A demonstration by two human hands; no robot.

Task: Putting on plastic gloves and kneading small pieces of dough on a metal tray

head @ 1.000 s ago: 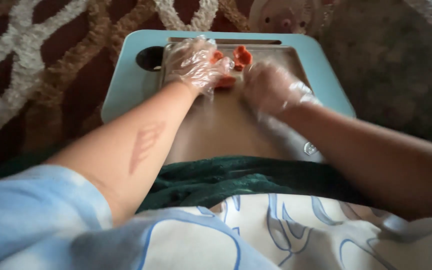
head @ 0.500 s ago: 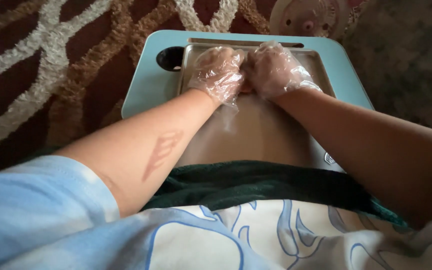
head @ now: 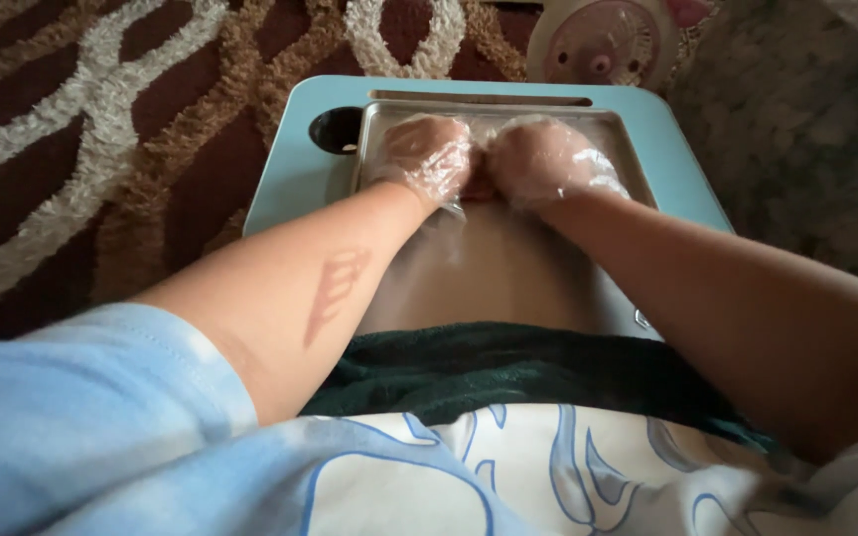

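Upper centre, the gloved left hand (head: 424,156) and gloved right hand (head: 546,161) pressed together, closed over something reddish on the steel tray (head: 508,268); progress unclear.

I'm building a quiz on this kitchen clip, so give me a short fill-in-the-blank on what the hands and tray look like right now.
1. Both hands, left hand and right hand, wear clear plastic ____.
2. The hands meet over a metal ____ on the light blue lap table.
3. The lap table stands on a patterned ____.

Missing words: gloves; tray; rug.
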